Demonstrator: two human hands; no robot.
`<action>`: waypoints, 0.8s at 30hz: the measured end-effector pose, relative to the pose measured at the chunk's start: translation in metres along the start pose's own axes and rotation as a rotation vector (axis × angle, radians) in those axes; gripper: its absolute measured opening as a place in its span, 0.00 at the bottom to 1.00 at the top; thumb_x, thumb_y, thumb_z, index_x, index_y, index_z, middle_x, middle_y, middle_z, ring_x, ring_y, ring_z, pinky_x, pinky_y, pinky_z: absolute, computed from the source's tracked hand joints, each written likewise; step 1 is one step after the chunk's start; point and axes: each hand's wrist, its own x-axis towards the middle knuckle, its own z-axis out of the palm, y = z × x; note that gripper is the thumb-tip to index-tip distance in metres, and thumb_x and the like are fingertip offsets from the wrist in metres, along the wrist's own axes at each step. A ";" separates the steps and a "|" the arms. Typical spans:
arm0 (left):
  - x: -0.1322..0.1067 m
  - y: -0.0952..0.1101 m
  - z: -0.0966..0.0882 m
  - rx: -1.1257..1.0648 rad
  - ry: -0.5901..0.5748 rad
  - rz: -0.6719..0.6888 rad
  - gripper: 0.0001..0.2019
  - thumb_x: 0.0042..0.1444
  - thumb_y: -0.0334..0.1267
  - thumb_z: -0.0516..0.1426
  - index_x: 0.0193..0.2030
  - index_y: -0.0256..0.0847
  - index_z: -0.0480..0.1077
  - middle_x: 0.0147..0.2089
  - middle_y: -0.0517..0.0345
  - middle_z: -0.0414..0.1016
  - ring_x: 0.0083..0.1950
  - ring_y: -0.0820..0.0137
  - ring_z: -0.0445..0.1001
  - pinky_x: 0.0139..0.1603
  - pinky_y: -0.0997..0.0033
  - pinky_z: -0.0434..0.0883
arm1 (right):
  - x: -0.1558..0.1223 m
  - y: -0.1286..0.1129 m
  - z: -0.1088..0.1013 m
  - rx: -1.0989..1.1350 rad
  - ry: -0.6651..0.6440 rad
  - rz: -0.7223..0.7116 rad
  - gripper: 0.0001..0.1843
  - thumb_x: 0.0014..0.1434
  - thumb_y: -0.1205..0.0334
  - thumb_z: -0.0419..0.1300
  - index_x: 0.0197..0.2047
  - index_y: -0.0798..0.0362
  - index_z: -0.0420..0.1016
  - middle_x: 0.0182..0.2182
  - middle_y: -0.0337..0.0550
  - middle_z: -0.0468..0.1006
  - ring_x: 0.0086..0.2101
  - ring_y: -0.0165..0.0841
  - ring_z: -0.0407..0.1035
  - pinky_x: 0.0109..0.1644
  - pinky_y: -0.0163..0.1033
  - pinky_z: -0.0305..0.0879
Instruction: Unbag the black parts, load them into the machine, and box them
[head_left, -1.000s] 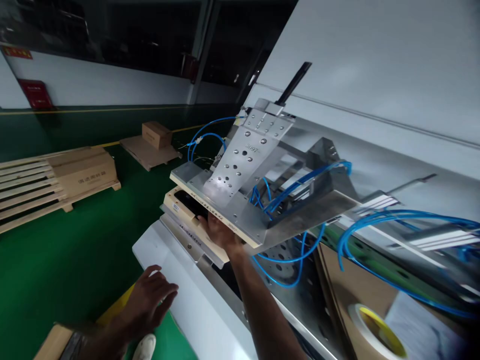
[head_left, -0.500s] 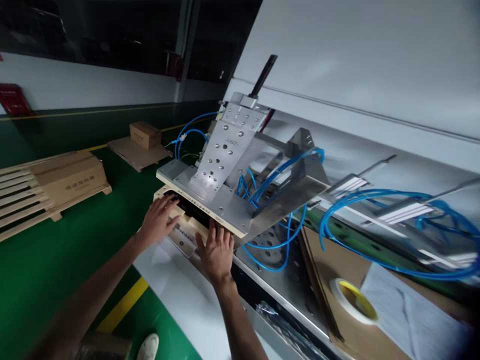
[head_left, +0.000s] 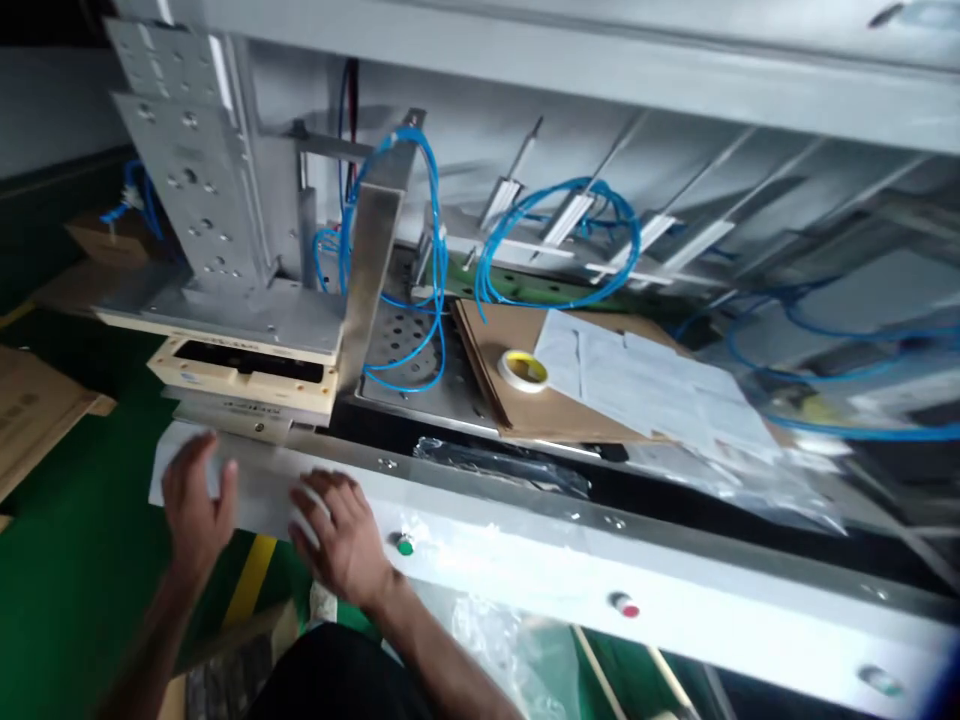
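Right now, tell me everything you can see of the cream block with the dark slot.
The cream block is long and rectangular, seemingly plastic, with a dark slot in its top, a notch in its front edge and small round spots near its corners. It lies on a metal plate at the left of the picture, beneath an overhanging grey plate; its back is hidden. Neither the left hand nor the right hand touches it.

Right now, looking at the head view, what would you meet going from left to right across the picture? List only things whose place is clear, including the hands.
Cardboard box at the left edge → left hand → right hand → green button → roll of tape → red button.
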 end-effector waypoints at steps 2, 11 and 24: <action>-0.058 0.034 0.001 -0.057 -0.125 0.041 0.23 0.71 0.37 0.58 0.71 0.42 0.66 0.61 0.38 0.77 0.64 0.49 0.77 0.64 0.42 0.75 | -0.057 -0.015 -0.014 0.091 0.007 0.018 0.22 0.72 0.64 0.58 0.67 0.51 0.71 0.52 0.52 0.84 0.54 0.41 0.77 0.58 0.50 0.77; -0.153 0.156 0.036 -0.212 -0.471 0.371 0.22 0.70 0.33 0.54 0.70 0.43 0.68 0.65 0.43 0.79 0.68 0.54 0.77 0.67 0.48 0.77 | -0.225 0.037 -0.117 -0.134 0.521 0.685 0.13 0.72 0.63 0.57 0.53 0.51 0.81 0.37 0.48 0.81 0.33 0.35 0.76 0.37 0.41 0.77; -0.187 0.157 0.032 -0.038 -0.391 0.402 0.40 0.68 0.36 0.61 0.82 0.56 0.50 0.66 0.41 0.77 0.61 0.42 0.80 0.58 0.35 0.81 | -0.422 0.133 -0.248 -0.570 0.813 1.421 0.32 0.63 0.46 0.53 0.58 0.63 0.78 0.49 0.65 0.79 0.44 0.48 0.75 0.53 0.56 0.72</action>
